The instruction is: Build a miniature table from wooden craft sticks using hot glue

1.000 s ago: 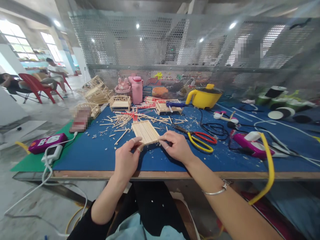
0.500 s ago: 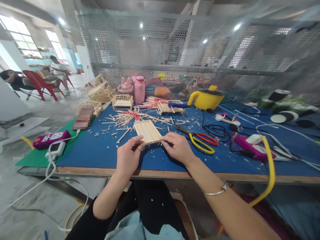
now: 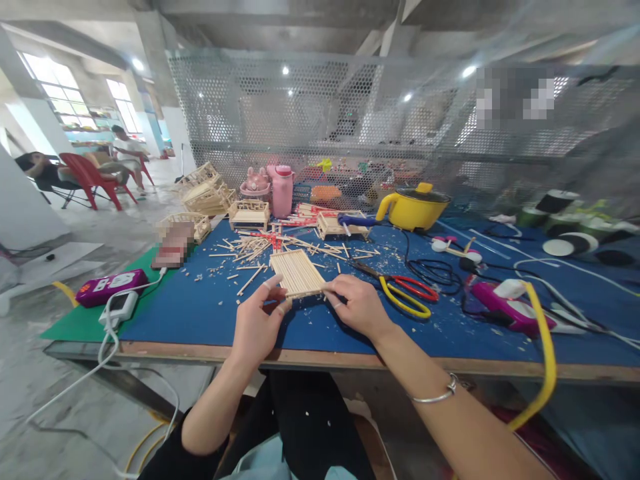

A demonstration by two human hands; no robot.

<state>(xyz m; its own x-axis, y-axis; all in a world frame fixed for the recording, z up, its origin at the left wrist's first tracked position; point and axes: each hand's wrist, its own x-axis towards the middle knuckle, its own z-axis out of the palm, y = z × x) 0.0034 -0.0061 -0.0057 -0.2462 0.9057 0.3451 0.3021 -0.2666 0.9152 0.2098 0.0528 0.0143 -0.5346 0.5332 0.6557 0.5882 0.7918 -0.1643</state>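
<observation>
A flat panel of thin wooden sticks (image 3: pixel 299 272), laid side by side, is held just above the blue table. My left hand (image 3: pixel 260 313) pinches its near left corner between thumb and fingers. At the near right corner, my right hand (image 3: pixel 357 305) grips the same panel with its fingertips. Behind the panel lie loose wooden sticks (image 3: pixel 250 248), some in red and white wrapping. Scissors with red and yellow handles (image 3: pixel 405 297) rest right of my right hand. A blue glue gun (image 3: pixel 357 220) lies across a small stick-built frame (image 3: pixel 330 225).
A yellow electric pot (image 3: pixel 417 208) stands at the back right, a pink bottle (image 3: pixel 283 192) at the back. Purple power strips (image 3: pixel 510 303) and cables lie at both sides. Stick-built pieces (image 3: pixel 207 190) are stacked back left. A perforated metal screen (image 3: pixel 310 120) closes off the far edge.
The view has tilted up a little, so everything sits lower in the picture. Both hands keep hold of the stick panel, with hardly any shift in their grip.
</observation>
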